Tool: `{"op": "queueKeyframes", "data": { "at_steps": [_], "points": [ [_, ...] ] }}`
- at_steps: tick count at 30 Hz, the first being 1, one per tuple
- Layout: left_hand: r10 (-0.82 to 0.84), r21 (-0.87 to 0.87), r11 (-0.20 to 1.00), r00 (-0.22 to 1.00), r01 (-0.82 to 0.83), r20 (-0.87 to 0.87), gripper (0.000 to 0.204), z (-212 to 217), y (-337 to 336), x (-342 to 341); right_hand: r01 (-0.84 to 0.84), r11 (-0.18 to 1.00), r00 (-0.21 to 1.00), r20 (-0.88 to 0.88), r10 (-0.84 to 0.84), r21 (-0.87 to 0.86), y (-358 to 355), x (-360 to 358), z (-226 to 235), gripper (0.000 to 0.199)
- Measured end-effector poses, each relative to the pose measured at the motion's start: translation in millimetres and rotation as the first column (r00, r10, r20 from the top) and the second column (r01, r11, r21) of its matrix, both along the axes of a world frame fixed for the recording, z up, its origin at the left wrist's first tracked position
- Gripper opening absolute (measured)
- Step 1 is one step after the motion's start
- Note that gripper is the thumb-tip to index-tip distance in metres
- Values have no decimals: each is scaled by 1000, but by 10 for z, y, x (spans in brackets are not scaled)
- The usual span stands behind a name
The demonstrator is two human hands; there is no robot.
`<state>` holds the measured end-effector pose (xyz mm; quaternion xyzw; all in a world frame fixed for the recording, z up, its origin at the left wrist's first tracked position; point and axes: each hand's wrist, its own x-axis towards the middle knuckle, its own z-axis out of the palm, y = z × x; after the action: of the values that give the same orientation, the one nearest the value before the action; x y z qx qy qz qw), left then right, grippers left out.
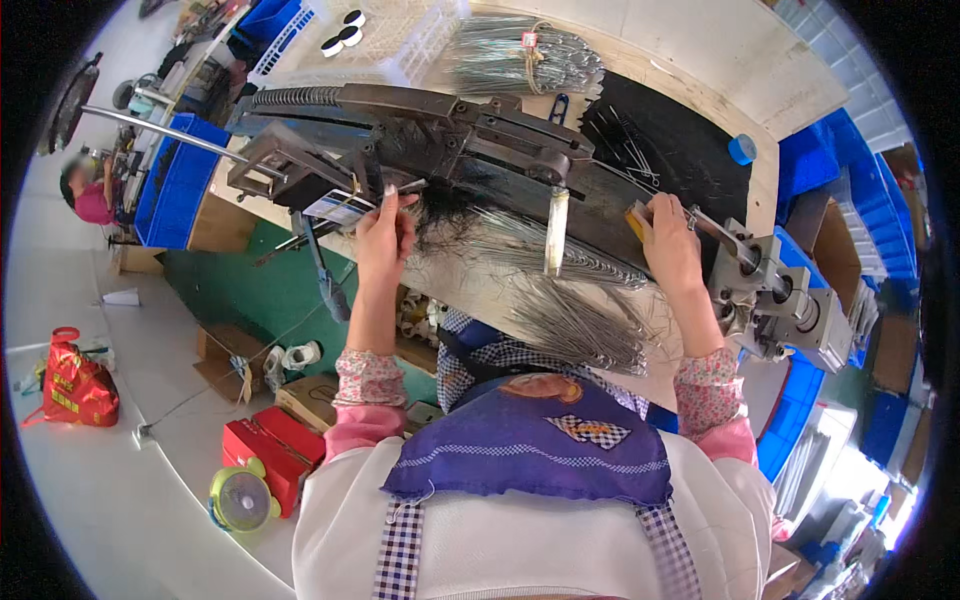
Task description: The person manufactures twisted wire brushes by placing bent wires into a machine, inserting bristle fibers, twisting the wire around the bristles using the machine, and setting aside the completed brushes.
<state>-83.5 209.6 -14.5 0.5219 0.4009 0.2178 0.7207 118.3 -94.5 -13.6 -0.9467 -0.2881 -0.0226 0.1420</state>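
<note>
My left hand (pixel 383 238) is at the left part of a dark metal bench machine (pixel 420 110). Its thumb and fingers are drawn together beside a clamp-like block; what they pinch, if anything, is too small to make out. Loose black bristles (pixel 445 205) lie just right of it. My right hand (pixel 674 245) is at the machine's right end, beside a metal shaft and chuck (pixel 745 255). Its fingers are curled next to a small yellow piece (pixel 636 224), their grip partly hidden. Between my hands, thin metal wires (pixel 585 325) lie in a pile, and a white-wrapped handle (pixel 557 232) sticks out.
Behind the machine lie a tied wire bundle (pixel 530 65), a white plastic basket (pixel 400 45) and a black mat (pixel 700 140) with several bent wires. A blue cap (pixel 742 150) sits at its edge. Blue bins (pixel 180 185) stand at the sides. Another person (pixel 95 195) is far left.
</note>
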Motion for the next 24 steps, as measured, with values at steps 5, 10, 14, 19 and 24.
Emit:
{"op": "queueKeyframes", "data": {
  "at_steps": [5,10,14,19,24],
  "points": [
    [51,-73,997,979,-37,196,28,-153,-219,91,-160,964,983,-53,175,210,-331,-126,146,18],
    [-426,427,879,748,211,508,28,518,-1215,288,-228,905,888,-303,345,360,-696,-502,764,21],
    [-803,-41,469,445,882,395,31,913,-1753,1028,-305,888,722,-525,451,344,-844,-484,1019,23],
    [-577,-349,634,723,690,380,23,508,-1789,1296,-349,913,651,-646,399,212,-1122,-554,1221,20],
    [-400,-115,873,831,474,386,24,434,-1816,1219,-3,858,919,-337,205,514,-943,-274,1367,13]
  ]
}}
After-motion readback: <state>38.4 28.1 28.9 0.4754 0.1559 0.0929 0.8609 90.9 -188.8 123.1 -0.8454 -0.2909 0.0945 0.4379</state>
